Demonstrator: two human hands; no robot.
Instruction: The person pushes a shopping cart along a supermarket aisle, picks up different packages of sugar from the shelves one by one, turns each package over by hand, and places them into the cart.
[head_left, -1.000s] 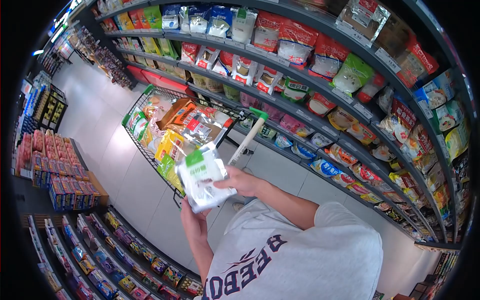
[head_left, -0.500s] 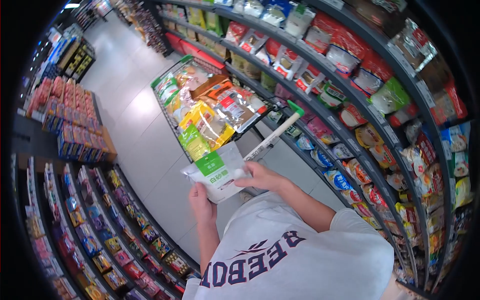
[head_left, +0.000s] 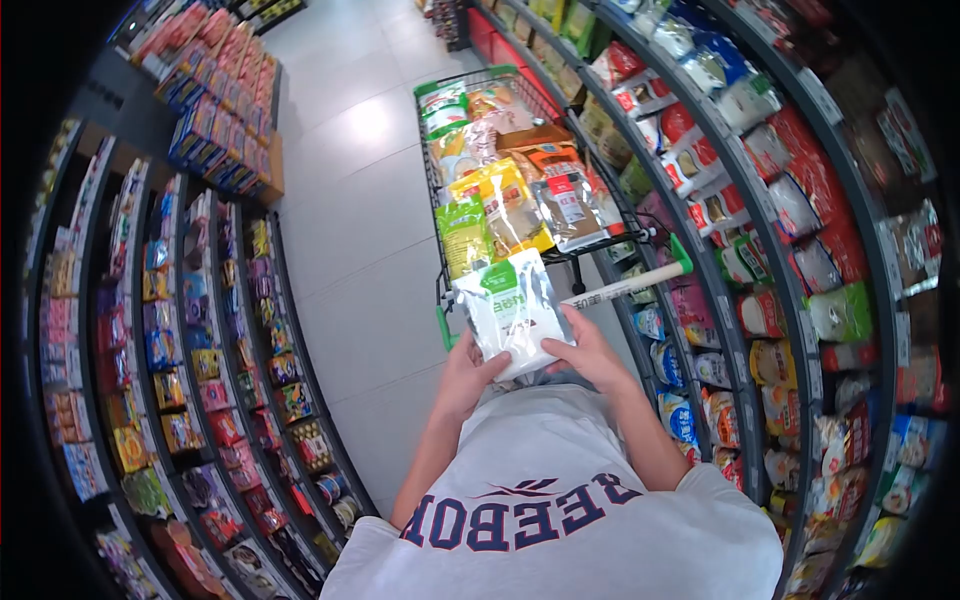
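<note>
Both hands grip a white and green bag of white sugar in front of my body. My left hand holds its lower left side, thumb on the front. On the lower right side, my right hand is closed round the edge, its thumb also on the front. Just beyond the bag stands a shopping cart, filled with packets. Among them are a yellow packet, a green packet and a clear bag of brown contents. The cart's handle lies to the right of the bag.
Shelves of bagged goods run along the right, close to the cart. Lower shelves with small packets curve along the left. Stacked boxes stand at the upper left. Between them runs a pale tiled floor.
The sugar bag has turned more upright and moved right in the view, with both hands now at its lower sides. My view has swung left, so the cart appears further right.
</note>
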